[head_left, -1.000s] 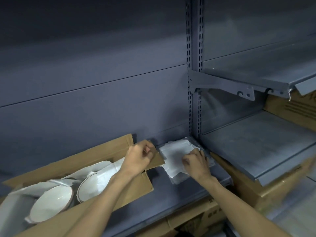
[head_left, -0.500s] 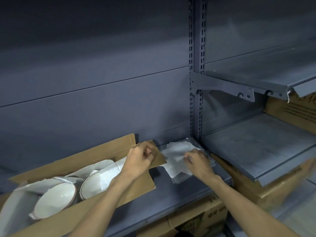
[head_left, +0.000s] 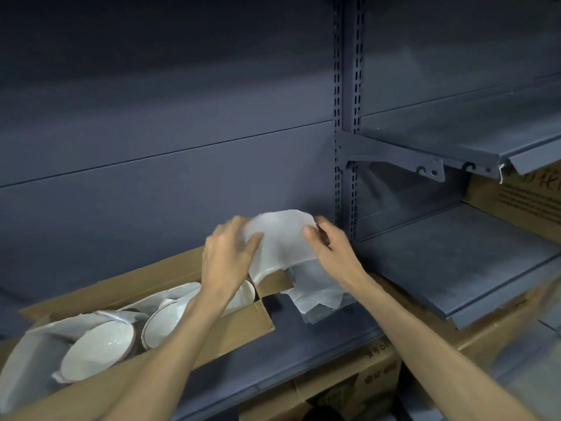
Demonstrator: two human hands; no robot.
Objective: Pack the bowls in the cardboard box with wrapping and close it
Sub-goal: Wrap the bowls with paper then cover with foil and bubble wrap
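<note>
An open cardboard box (head_left: 243, 322) lies on the dark shelf at the lower left. Inside it stand white bowls (head_left: 97, 349) with brown rims, with white wrapping between them. A second bowl (head_left: 165, 319) shows behind my left forearm. Above the box's right end, my left hand (head_left: 229, 256) and my right hand (head_left: 332, 249) hold a white wrapping sheet (head_left: 280, 240) by its two upper corners. The sheet hangs down in the air between them. More wrapping sheets (head_left: 318, 294) lie in a pile on the shelf just right of the box.
The grey shelf (head_left: 318, 338) carries the box and the pile. A slotted upright post (head_left: 349, 117) stands behind my right hand. Two more shelves (head_left: 455, 259) jut out at the right. Other cardboard boxes (head_left: 516, 199) sit at the far right and below the shelf.
My right hand has lifted one sheet off the pile. My left hand let go of the box flap and rose to take the sheet's left corner.
</note>
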